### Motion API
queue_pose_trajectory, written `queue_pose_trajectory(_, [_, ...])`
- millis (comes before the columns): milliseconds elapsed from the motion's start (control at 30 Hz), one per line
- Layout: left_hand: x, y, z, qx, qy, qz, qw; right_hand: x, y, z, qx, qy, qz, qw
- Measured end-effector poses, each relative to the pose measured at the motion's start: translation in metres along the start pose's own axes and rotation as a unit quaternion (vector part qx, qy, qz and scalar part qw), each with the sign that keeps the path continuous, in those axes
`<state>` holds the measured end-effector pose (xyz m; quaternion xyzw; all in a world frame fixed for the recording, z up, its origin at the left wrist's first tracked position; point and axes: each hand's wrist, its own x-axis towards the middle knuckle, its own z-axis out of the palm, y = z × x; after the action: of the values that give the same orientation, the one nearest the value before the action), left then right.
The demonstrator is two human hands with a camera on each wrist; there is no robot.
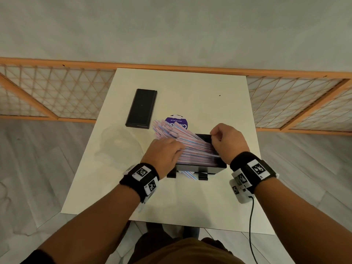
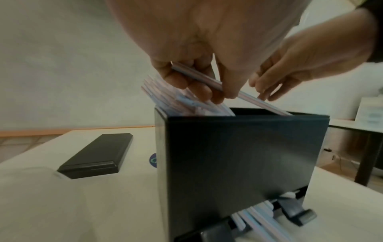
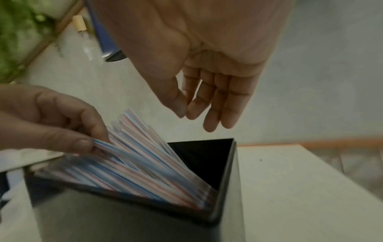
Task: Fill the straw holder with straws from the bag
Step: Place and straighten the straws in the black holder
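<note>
Left hand [image 1: 162,152] grips thin striped straws [image 1: 192,147] in boxy black holder [image 2: 244,157].

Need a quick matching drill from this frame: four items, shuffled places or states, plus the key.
Things
1. black box-shaped straw holder
2. flat black rectangular lid
3. bundle of red, white and blue striped straws
4. round purple sticker

Places or states
A. lying flat, far left on the white table
B. leaning out of the open top, left hand gripping them
C. upright, top open
D. behind the straws, partly hidden

Pairs: 1-C, 2-A, 3-B, 4-D
</note>
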<state>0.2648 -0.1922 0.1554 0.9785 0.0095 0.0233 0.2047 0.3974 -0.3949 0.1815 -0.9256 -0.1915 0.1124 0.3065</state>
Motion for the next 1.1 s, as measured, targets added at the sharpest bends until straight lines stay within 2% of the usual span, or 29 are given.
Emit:
queue_pose_trajectory(133, [-0.008, -0.005, 0.012, 0.044, 0.017, -0.001, 0.999, 0.002, -0.009, 0.005, -0.082, -0.056, -0.068, 0.993])
queue_pose_trajectory(233, [-0.015, -0.002, 0.017, 0.049, 0.067, -0.023, 0.996, 0.010, -0.017, 0.015, -0.200, -0.158, -0.065, 0.965])
queue_pose_trajectory(300, [-0.019, 0.000, 0.019, 0.053, 0.091, -0.046, 0.993, 0.013, -0.021, 0.021, -0.241, -0.201, -0.056, 0.948])
queue_pose_trajectory(400, [-0.024, -0.001, 0.017, 0.030, 0.087, -0.094, 0.991, 0.017, -0.020, 0.031, -0.247, -0.227, -0.051, 0.941])
queue_pose_trajectory(533, [-0.025, 0.000, 0.013, -0.123, 0.060, -0.190, 0.972, 0.019, -0.019, 0.038, -0.246, -0.246, -0.062, 0.936])
queue_pose_trajectory(633, [-0.023, -0.001, 0.013, -0.145, 0.039, -0.195, 0.969, 0.020, -0.020, 0.041, -0.249, -0.258, -0.098, 0.928])
queue_pose_trajectory(733, [-0.022, -0.002, 0.013, -0.153, 0.042, -0.200, 0.967, 0.023, -0.020, 0.046, -0.253, -0.273, -0.101, 0.922])
queue_pose_trajectory(800, [-0.024, -0.001, 0.015, -0.130, 0.076, -0.185, 0.971, 0.025, -0.021, 0.047, -0.263, -0.288, -0.088, 0.916])
queue_pose_trajectory(900, [-0.027, 0.001, 0.022, -0.012, 0.136, -0.107, 0.985, 0.031, -0.023, 0.048, -0.286, -0.318, -0.075, 0.901])
queue_pose_trajectory(967, [-0.026, 0.003, 0.023, 0.075, 0.150, -0.046, 0.985, 0.034, -0.026, 0.048, -0.300, -0.328, -0.074, 0.893])
queue_pose_trajectory(1100, [-0.020, 0.006, 0.025, 0.169, 0.143, 0.073, 0.972, 0.035, -0.035, 0.050, -0.331, -0.345, -0.073, 0.875])
